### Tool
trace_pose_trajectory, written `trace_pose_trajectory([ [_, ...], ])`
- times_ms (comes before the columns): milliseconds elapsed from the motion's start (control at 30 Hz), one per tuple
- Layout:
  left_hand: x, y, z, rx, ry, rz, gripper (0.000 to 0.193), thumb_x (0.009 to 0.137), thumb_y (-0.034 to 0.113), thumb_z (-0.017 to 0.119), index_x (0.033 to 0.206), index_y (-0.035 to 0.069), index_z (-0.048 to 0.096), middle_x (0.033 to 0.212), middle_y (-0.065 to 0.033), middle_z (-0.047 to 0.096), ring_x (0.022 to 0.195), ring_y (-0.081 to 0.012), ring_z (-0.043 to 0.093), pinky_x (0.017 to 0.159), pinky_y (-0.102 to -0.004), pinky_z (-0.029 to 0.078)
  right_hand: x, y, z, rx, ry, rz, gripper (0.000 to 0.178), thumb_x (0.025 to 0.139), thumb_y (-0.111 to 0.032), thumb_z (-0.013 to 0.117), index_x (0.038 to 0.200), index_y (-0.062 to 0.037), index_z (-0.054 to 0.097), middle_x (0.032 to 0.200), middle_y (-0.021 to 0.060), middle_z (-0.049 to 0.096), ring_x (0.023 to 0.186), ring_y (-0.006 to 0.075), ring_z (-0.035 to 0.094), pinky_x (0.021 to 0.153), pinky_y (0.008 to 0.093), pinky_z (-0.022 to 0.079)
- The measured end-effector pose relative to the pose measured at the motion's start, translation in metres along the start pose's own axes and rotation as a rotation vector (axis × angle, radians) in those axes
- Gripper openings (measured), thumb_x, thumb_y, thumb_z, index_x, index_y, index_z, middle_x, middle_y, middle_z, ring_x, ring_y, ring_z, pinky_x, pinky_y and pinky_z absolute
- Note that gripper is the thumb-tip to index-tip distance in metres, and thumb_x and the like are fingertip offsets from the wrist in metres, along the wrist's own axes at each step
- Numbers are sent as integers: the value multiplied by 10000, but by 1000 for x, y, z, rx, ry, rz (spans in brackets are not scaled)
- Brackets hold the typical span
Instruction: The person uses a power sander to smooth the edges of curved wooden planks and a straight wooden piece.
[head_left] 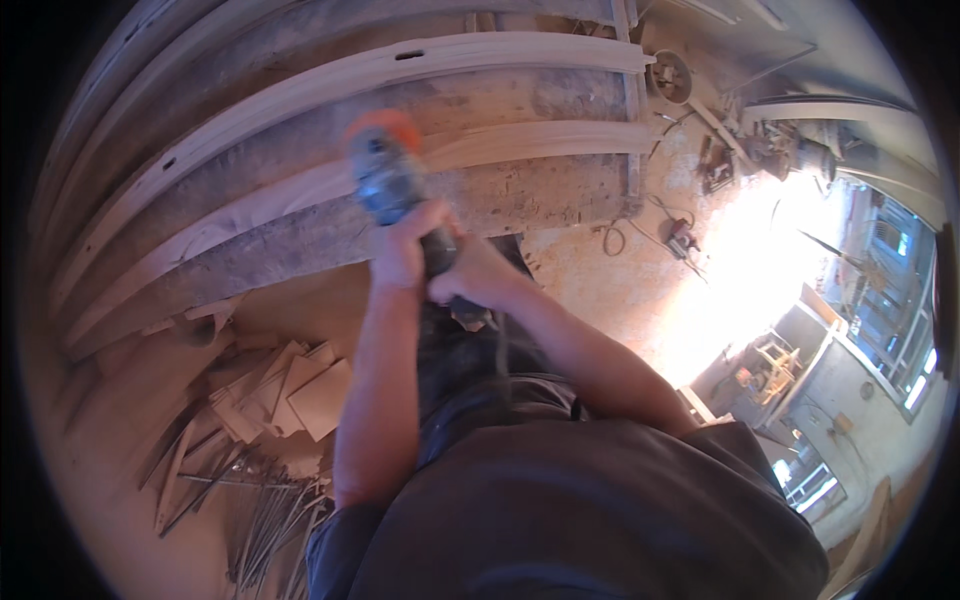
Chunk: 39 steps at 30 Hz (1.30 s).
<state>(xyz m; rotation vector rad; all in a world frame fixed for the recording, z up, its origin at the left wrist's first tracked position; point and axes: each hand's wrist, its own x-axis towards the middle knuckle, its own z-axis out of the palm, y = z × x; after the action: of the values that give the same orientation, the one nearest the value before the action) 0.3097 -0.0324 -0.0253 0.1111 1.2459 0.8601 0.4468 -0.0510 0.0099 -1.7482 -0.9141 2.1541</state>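
Note:
Both my hands are wrapped round an angle grinder (390,190) with a grey-blue head and an orange disc; motion smears its front end. My left hand (402,248) grips the body just behind the head. Farther back, my right hand (470,272) is closed on the dark rear handle. The disc is over or against a pale wooden rail (540,142) lying on a dusty bench (500,205); I cannot tell whether it touches. Beyond it lies another long wooden rail (490,48) with oval slots cut in it.
On the floor at left lie thin wooden offcuts (290,390) and a heap of thin rods or strips (270,520). A small red-and-dark power tool (682,238) with a cord sits on the floor to the right. A round container (670,78) stands past the bench end. Bright light floods the right side.

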Motion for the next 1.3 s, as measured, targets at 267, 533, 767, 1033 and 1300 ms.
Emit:
trace_pose_trajectory([
  [267,-20,80,-134,-447,114,87,184,889,137,680,985,0,605,863,-157,629,771,-312,626,887,-528,543,67,-39,135,-280,-137,-146,638,567,-190,801,1142,48,664,937,146,723,888,229,708,778,329,569],
  [533,-22,12,-39,-214,69,-4,159,854,129,698,859,-27,670,805,-150,681,770,-273,674,781,-396,550,15,4,37,-91,-83,0,585,538,-232,848,1033,44,701,912,140,733,876,229,728,790,334,587],
  [767,-11,-71,113,187,-75,-17,215,785,135,781,903,-16,685,787,-125,686,688,-246,674,696,-387,564,-50,72,-101,166,97,-30,364,583,-57,745,939,16,711,816,98,728,719,201,705,667,342,574],
  [1033,19,-153,268,455,-277,-69,248,722,132,864,877,12,712,770,-94,695,606,-194,658,576,-368,547,-102,123,-221,684,260,-111,398,623,-56,719,1012,11,677,839,100,688,702,228,687,645,338,563],
  [1300,5,-111,203,290,-232,-98,188,747,120,838,794,-1,702,704,-92,677,560,-203,652,541,-368,531,-87,83,-157,519,275,-100,521,596,1,736,1095,10,587,854,98,680,690,215,676,655,360,566],
])
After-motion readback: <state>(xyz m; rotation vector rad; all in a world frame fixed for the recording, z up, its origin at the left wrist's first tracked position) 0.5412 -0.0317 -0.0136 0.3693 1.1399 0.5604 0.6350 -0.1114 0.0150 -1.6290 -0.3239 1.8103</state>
